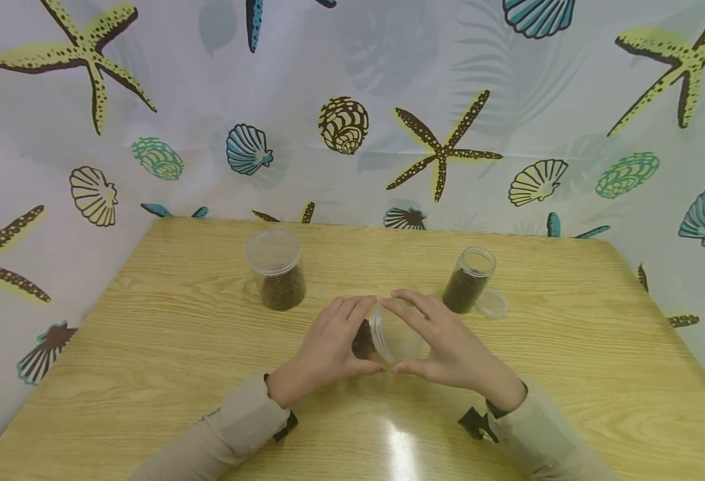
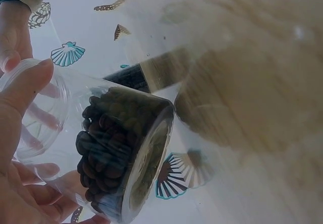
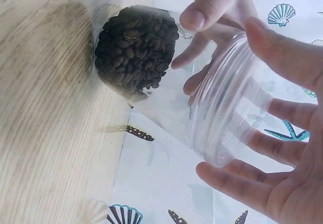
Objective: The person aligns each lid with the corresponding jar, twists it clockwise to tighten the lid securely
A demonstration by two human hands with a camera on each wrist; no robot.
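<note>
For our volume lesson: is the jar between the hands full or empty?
Partly filled: the jar holds dark beans at its base, with clear space towards its mouth.

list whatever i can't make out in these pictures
Head view: the held jar's base, hidden by the left hand.
Head view: the dark contents of the jar at right, too small to identify.
Right wrist view: the right hand's wrist, cut off by the right edge.
</note>
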